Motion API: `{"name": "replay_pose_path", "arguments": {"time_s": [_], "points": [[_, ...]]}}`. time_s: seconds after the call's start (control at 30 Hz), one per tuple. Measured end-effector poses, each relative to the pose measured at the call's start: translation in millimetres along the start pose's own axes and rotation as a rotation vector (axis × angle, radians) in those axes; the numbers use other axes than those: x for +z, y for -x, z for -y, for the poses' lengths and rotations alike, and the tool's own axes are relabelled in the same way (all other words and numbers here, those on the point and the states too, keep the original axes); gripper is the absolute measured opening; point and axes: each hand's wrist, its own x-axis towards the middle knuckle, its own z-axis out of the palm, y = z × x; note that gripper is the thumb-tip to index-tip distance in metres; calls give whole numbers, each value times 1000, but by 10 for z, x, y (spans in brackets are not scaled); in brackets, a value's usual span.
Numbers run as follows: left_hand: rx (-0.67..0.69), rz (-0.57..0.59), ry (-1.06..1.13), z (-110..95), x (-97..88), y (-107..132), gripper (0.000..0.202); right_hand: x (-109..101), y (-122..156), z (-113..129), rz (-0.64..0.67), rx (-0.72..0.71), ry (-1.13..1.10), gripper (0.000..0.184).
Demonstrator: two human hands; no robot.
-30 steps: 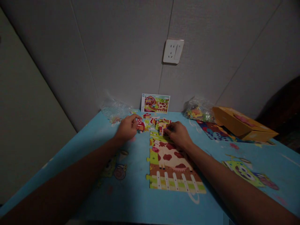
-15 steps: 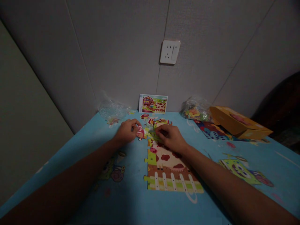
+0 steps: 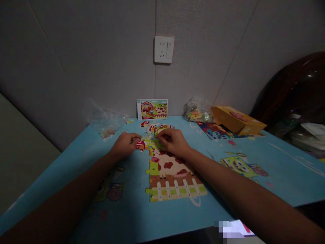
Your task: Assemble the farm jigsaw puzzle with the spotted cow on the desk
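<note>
A partly joined jigsaw puzzle (image 3: 175, 171) lies flat on the blue table, showing a brown-spotted cow above a white fence. At its upper left corner, my left hand (image 3: 124, 145) has its fingers closed at the edge of a red barn puzzle piece (image 3: 140, 144). My right hand (image 3: 175, 141) is over the top of the puzzle, thumb and fingers pinched at a yellow-green puzzle piece (image 3: 159, 131); the hand hides part of it. Several loose pieces, including a red one (image 3: 145, 123), lie just beyond both hands.
A farm picture card (image 3: 152, 109) leans against the wall below a socket (image 3: 164, 49). Clear plastic (image 3: 105, 120) lies at the back left. At the back right are a bag of pieces (image 3: 198, 111), a yellow box (image 3: 238, 120) and a dark picture sheet (image 3: 212, 131).
The view has turned right, so everything sits further left. Both hands stay near the same pieces, with only small finger shifts.
</note>
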Motion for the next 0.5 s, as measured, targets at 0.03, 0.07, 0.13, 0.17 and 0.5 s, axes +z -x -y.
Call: {"name": "replay_pose_path", "arguments": {"time_s": [0.03, 0.07, 0.13, 0.17, 0.5], "points": [[4, 8, -2, -5, -3, -1, 33, -1, 0, -1, 1, -2, -3, 15], [5, 10, 0, -13, -7, 0, 32, -1, 1, -3, 5, -3, -2, 15], [3, 7, 14, -32, -15, 3, 31, -1, 3, -8, 15, 5, 8, 14], [4, 12, 26, -40, -19, 4, 31, 1, 4, -12, 19, 7, 13, 14], [-80, -10, 341, -36, -15, 4, 27, 8, -9, 6, 93, 13, 27, 23]]}}
